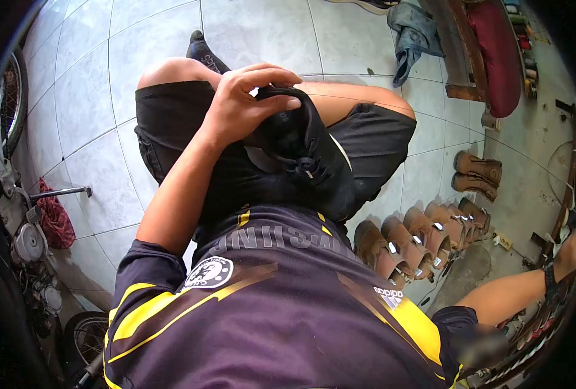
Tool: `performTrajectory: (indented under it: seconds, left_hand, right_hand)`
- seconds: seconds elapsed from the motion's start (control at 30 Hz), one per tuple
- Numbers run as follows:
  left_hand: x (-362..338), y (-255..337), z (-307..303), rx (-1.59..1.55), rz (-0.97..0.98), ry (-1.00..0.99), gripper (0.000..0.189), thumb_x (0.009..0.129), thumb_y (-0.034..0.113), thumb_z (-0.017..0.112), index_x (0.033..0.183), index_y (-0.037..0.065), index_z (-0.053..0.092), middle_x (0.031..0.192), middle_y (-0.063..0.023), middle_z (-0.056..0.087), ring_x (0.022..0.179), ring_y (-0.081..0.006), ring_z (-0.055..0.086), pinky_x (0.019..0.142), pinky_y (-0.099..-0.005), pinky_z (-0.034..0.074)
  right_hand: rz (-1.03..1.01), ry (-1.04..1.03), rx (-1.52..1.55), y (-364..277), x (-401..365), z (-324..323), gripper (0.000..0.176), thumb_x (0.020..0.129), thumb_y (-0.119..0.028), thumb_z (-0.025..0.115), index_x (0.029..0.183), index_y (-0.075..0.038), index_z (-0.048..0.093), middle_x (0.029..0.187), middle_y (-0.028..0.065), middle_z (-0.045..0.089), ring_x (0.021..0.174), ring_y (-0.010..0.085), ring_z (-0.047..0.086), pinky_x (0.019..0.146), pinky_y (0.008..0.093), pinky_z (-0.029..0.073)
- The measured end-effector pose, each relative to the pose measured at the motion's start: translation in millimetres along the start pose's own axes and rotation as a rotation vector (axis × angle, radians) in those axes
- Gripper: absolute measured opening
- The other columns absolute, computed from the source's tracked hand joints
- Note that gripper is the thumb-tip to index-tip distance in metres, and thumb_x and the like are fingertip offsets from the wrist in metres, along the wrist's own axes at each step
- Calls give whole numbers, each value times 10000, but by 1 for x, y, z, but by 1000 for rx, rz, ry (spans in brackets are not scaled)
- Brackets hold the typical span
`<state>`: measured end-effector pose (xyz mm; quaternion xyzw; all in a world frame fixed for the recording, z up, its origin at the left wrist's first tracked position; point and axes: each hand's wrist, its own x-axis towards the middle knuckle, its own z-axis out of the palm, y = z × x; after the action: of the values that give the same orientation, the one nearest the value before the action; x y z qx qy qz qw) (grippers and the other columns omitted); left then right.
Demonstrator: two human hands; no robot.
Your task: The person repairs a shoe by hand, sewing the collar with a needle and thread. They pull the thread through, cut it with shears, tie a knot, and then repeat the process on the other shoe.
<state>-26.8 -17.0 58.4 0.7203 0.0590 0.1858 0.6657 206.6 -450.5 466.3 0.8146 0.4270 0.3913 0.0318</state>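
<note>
At the left of the frame a motorbike is seen, with a spoked wheel at upper left, a second wheel at lower left and a red cloth bunched beside it. The floor is covered with pale tiles, and at upper right a denim cloth is crumpled near a dark shoe cut off by the top edge. Farther right, a red cushion is flanked by spools, while brown boots are placed below and tagged brown footwear is lined up at lower right.
</note>
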Motion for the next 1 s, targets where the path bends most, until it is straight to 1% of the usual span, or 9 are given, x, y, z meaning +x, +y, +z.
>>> performTrajectory:
  seconds: [0.07,0.2,0.27,0.33,0.57,0.67,0.83,0.93,1.0]
  left_hand:
    - [4,7,1,219,134,-72,172,839,35,796,996,-18,748,1047,-74,751,991,-176,696,897,-324,538]
    - [8,9,5,275,132,8,123,863,92,782,961,19,765,930,-75,760,837,-147,707,770,-289,541]
    - [7,12,3,66,-120,39,90,897,69,746,948,-5,746,861,-52,746,797,-112,677,754,-260,524]
    - [11,2,1,-46,-171,36,86,910,59,732,947,-18,736,858,-45,741,800,-100,664,755,-251,518]
    - [16,-5,0,-239,-231,54,107,965,59,681,997,-41,702,907,-55,733,843,-97,662,804,-227,525]
    - [18,-8,-3,-205,-254,-36,150,1028,121,624,1048,-19,674,1005,-79,727,979,-135,668,931,-275,516]
    - [21,-3,-3,-224,-302,-43,167,1036,140,612,1065,-14,670,1019,-80,727,999,-140,664,948,-283,507]
    - [20,0,0,-193,-280,-11,166,1033,134,618,1048,-22,675,1003,-86,729,976,-140,675,928,-269,520]
    - [21,3,0,-161,-254,10,163,1029,124,625,1027,-30,680,986,-89,731,948,-137,686,905,-254,535]
  right_hand:
    - [70,-109,-8,29,-19,11,230,1028,-206,655,1068,-3,754,908,65,720,820,160,622,765,301,482]
    - [316,-359,124,100,-102,45,281,1052,-260,624,1179,-38,743,1033,46,725,977,155,644,926,311,496]
    - [539,-542,268,130,-155,66,324,1076,-250,589,1259,-4,695,1181,75,713,1109,160,637,1035,316,471]
    - [772,-593,362,106,-193,87,309,1068,-240,602,1184,30,698,1130,65,719,1104,154,631,1011,291,469]
    - [872,-820,561,75,-326,138,288,1034,-254,648,1083,25,698,1034,23,701,951,124,593,885,291,473]
    - [750,-851,535,69,-371,156,235,1010,-196,661,1062,32,679,1018,50,656,950,167,596,871,308,473]
    - [685,-864,449,49,-401,180,222,979,-158,685,1060,47,663,985,69,618,908,200,589,860,331,481]
    - [779,-857,402,47,-417,199,188,1000,-161,666,1053,14,709,971,41,628,880,164,591,799,301,470]
    - [1500,-732,599,54,-421,215,200,1018,-172,650,1135,-33,733,1027,13,675,912,107,620,746,252,439]
